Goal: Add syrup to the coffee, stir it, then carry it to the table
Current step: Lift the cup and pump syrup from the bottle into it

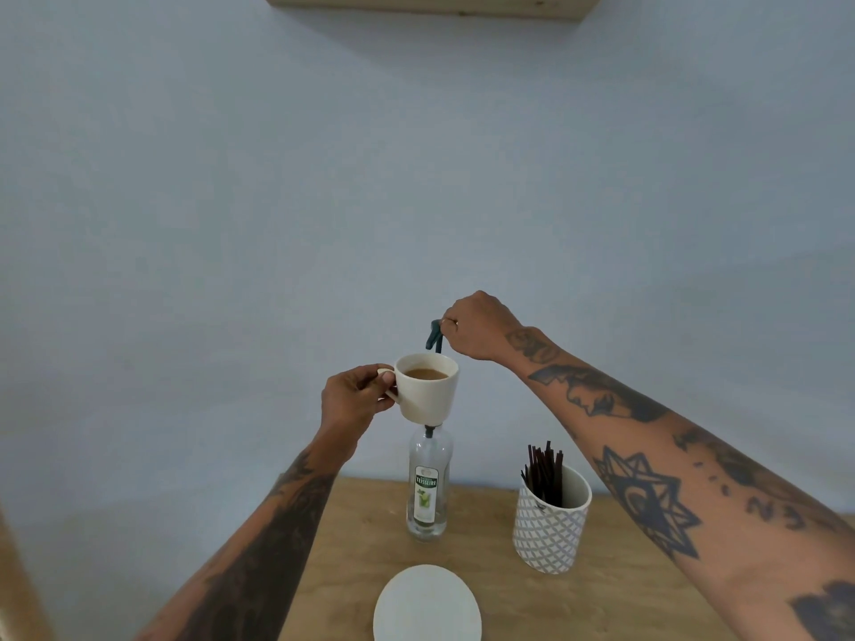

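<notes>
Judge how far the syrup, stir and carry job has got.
Done: nothing completed. In hand: the left hand holds the cup of coffee under the spout while the right hand grips the bottle pump. Left: stirring with a stick and carrying.

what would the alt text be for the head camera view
A left hand holds a white cup of coffee under the spout of a syrup bottle's pump while the right hand presses it. On the wooden counter stand the syrup bottle, a pot of stirrers and a white saucer.
</notes>
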